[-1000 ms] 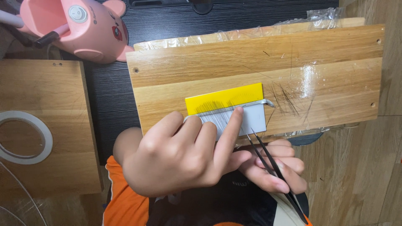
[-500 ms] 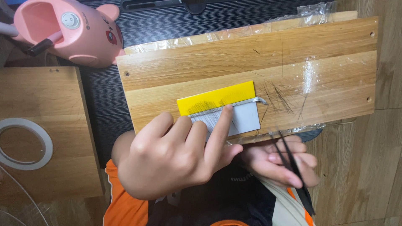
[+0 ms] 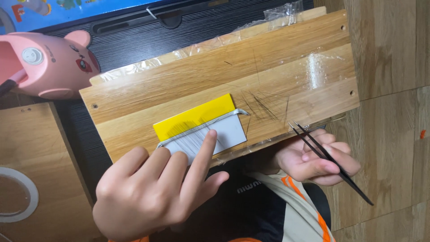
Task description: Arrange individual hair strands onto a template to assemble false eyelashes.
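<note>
A person sits with a long, pale oak-coloured wooden board [image 3: 277,67] lying across their lap and the edge of a black ribbed surface [image 3: 134,49], the board tilted so its right end points toward 2 o'clock. A clear plastic film [image 3: 286,11] crinkles along the board's far edge.

The left hand [image 3: 152,192] rests at about 7 o'clock in view, fingers loosely spread apart, with the index finger [image 3: 204,150] stretched out and its tip pressing down on a small grey-white card [image 3: 215,136]. Fine dark hair strands [image 3: 192,132] lie across this card and onto a bright yellow rectangular card [image 3: 195,117] touching it on the far side, toward 12 o'clock. A thin strip of clear tape [image 3: 224,116] runs along the seam between the two cards.

The right hand [image 3: 313,159] sits at 4 o'clock, just off the board's near edge, its thumb and fingers pinched together on slim black pointed tweezers [image 3: 331,163]. The tweezer tips point toward 11 o'clock, touching or hovering just over the board's edge; I cannot tell which. A loose scatter of thin dark hairs [image 3: 262,105] lies on the board between the cards and the tweezers.

At 10 o'clock stands a pink plastic pig-shaped gadget [image 3: 49,67]. At 8 o'clock a white tape roll [image 3: 20,195] lies on a second wooden panel [image 3: 31,143].
</note>
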